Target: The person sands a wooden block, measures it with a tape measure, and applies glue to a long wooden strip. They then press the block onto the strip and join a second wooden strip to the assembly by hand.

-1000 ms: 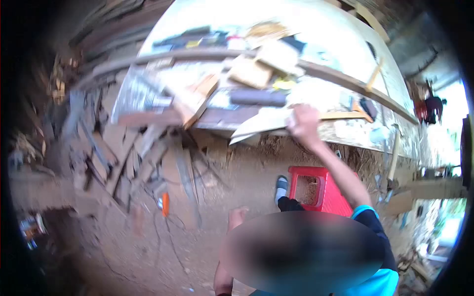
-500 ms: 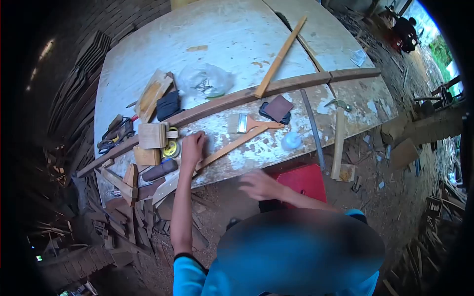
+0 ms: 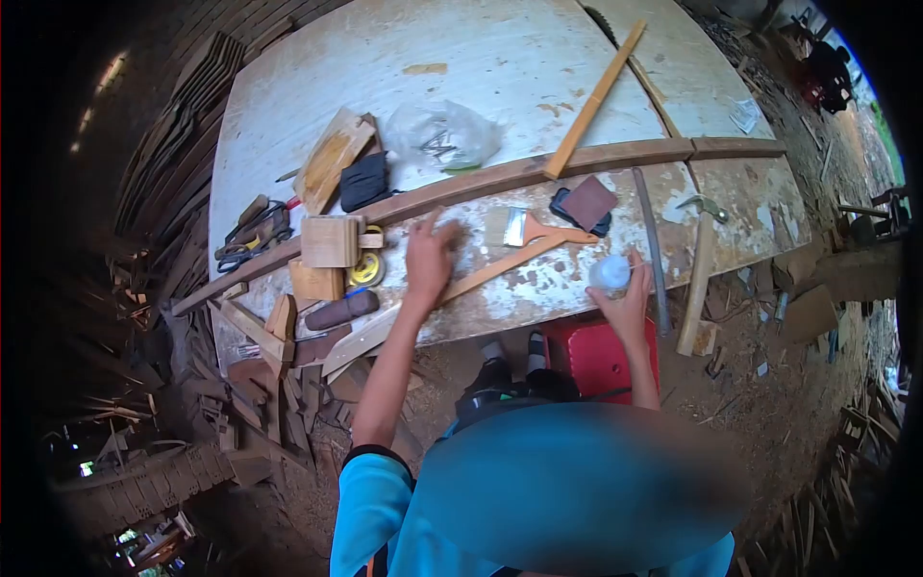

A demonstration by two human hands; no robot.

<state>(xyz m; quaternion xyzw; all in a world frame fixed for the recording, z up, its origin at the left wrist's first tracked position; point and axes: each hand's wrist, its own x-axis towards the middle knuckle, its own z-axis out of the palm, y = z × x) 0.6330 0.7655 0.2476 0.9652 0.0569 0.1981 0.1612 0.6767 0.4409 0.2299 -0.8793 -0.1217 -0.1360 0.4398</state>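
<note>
My left hand (image 3: 429, 255) is over the front of the worn table with its fingers apart and nothing in it, beside a wooden strip (image 3: 500, 267) and right of a yellow tape measure (image 3: 366, 268). At the table's front edge, the fingers of my right hand (image 3: 625, 293) are spread around a small whitish bottle (image 3: 612, 272); whether they press on it is unclear. A paintbrush (image 3: 548, 231) lies between the hands. Behind the bottle, brown sandpaper (image 3: 588, 203) rests on a dark object. Wooden blocks (image 3: 330, 241) stand left of my left hand.
A long wooden beam (image 3: 461, 188) crosses the table (image 3: 317, 87). Right of the bottle are a metal bar (image 3: 651, 250) and a hammer (image 3: 699, 279). A plastic bag (image 3: 442, 135) lies behind the beam. A red stool (image 3: 596, 361) stands below the front edge.
My right hand has moved forward from over the stool to the bottle. My left hand has lifted its fingers apart. The whole view has shifted, with the table's things now further right.
</note>
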